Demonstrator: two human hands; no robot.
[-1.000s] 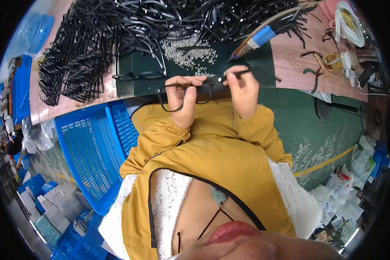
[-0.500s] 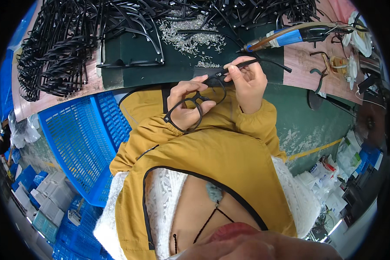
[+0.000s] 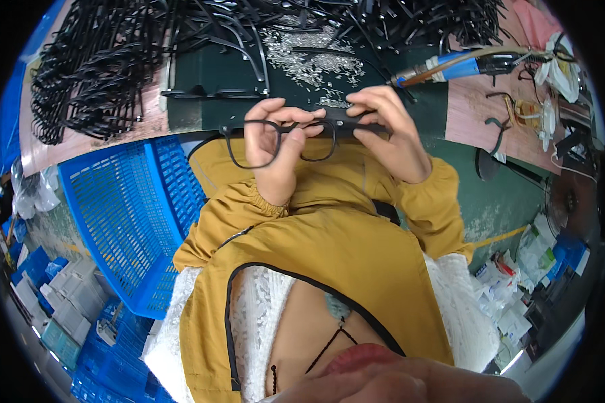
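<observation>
My left hand pinches a black eyeglass frame near its bridge, thumb in front and fingers behind. The two rims face me, and part of the hand shows through the left one. From the frame's right corner a dark temple arm runs between the thumb and fingers of my right hand. Those fingers are spread apart, with no firm grip on the arm to be seen. Just beyond my hands, a heap of small shiny metal pieces lies on the dark green bench mat.
Black eyewear parts are piled at the left, with more temple arms along the back. A blue-and-black tool with a hose lies at the right. Below the bench's left edge stands a blue plastic basket.
The eyeglass frame has turned from a slant to nearly level, with its rims toward me. My right fingers have opened from their pinch on the temple arm.
</observation>
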